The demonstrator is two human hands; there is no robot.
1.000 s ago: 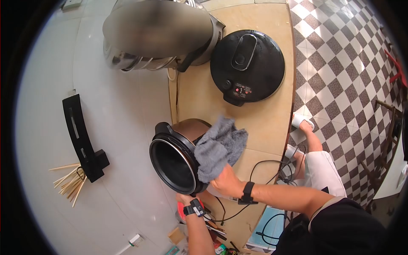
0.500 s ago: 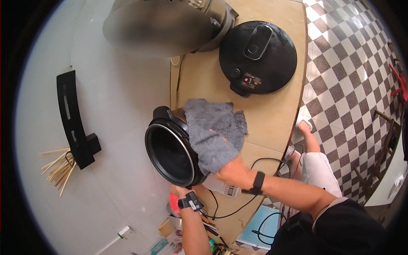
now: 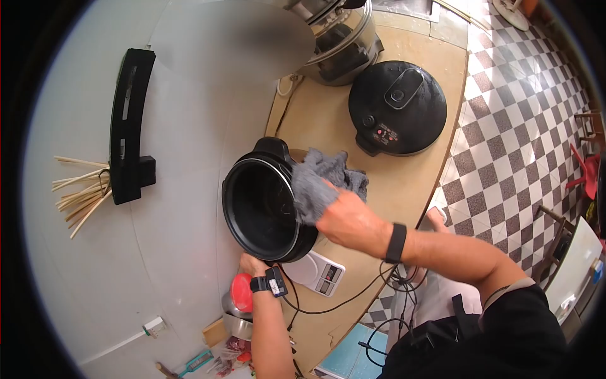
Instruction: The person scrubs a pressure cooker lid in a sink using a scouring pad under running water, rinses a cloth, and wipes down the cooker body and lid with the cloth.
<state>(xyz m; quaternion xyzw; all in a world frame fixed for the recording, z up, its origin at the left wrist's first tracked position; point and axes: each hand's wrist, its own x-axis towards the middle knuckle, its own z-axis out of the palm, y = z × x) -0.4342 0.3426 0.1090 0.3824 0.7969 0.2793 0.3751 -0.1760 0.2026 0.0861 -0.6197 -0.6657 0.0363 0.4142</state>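
A black pressure cooker base [image 3: 259,208] is tilted, its round dark opening turned toward me. My left hand [image 3: 254,264] holds it at its lower edge near a handle; those fingers are mostly hidden behind it. In my right hand [image 3: 355,220] a grey cloth [image 3: 319,184] is bunched, pressed at the right rim of the opening with a loose end hanging behind. The black cooker lid [image 3: 398,107], with a long handle and small red marks, lies farther back on the wooden counter.
A white kitchen scale [image 3: 320,274] with dark cables lies beside the cooker base. A red-topped container [image 3: 242,292] stands near my left wrist. Behind is a steel-and-glass appliance [image 3: 344,54]. A black wall rack [image 3: 131,126] holds chopsticks. The counter edge borders a checkered floor [image 3: 505,120].
My right hand has drawn the cloth from the cooker base's outer side to its rim, bunching it tighter. The base is turned slightly, and more of the scale shows. My view has shifted.
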